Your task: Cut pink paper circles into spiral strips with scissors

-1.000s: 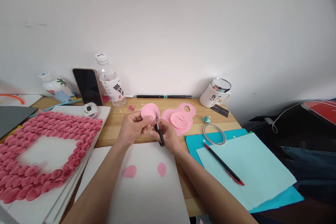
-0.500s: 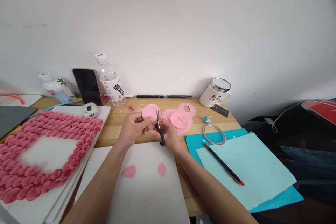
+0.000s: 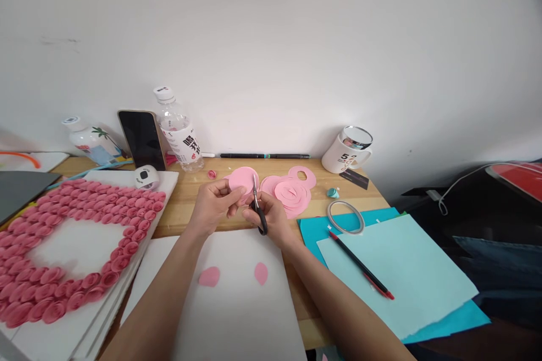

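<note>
My left hand [image 3: 214,203] pinches a round piece of pink paper [image 3: 242,179] above the far edge of a white sheet [image 3: 237,316]. Black-handled scissors [image 3: 261,219] are gripped in my right hand [image 3: 273,217], their blades pointing up at the right rim of the pink round. Just beyond my right hand, pink paper spirals and rings [image 3: 292,192] lie overlapping on the wood. Two small pink paper pieces [image 3: 209,276] rest on the white sheet between my forearms.
On the left lies a board with rows of pink paper roses [image 3: 51,276]. Behind it stand a phone [image 3: 143,138] and a clear bottle [image 3: 182,135]. To the right are a mug [image 3: 345,152], a tape roll [image 3: 362,223], blue paper [image 3: 402,271] and a pen [image 3: 359,262].
The pink round and the scissors have shifted very slightly to the right. Both hands keep their holds, and the things on the table stay where they were.
</note>
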`<state>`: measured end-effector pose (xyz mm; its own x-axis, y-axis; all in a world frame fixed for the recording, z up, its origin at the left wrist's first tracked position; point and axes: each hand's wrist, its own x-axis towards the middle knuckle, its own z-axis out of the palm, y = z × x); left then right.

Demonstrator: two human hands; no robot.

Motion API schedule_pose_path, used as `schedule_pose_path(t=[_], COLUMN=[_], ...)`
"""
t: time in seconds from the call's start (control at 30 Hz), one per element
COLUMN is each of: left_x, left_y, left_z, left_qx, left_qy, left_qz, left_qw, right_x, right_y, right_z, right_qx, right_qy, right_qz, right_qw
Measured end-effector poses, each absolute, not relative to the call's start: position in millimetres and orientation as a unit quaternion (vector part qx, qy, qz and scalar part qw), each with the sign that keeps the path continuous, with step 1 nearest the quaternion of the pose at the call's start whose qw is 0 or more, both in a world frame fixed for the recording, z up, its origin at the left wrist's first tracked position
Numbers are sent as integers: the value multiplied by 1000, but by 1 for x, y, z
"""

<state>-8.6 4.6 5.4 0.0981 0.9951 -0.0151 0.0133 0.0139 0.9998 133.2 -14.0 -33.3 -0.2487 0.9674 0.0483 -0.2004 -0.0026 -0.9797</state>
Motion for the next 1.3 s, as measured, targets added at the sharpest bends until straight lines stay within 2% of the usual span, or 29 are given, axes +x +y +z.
schedule_pose_path(t=[1.03, 1.3], left_x=[-7, -9], left_y=[5, 3], left_z=[6, 10], left_qx=[481, 507], left_qy=[459, 480], left_qz=[500, 453], left_qw=[555, 554], right_x=[133, 134], right_y=[-15, -14], right_z=[-35, -32], right_qx=[-413, -391], right_qy=[-524, -526], right_qz=[587, 585], right_qw=[459, 478])
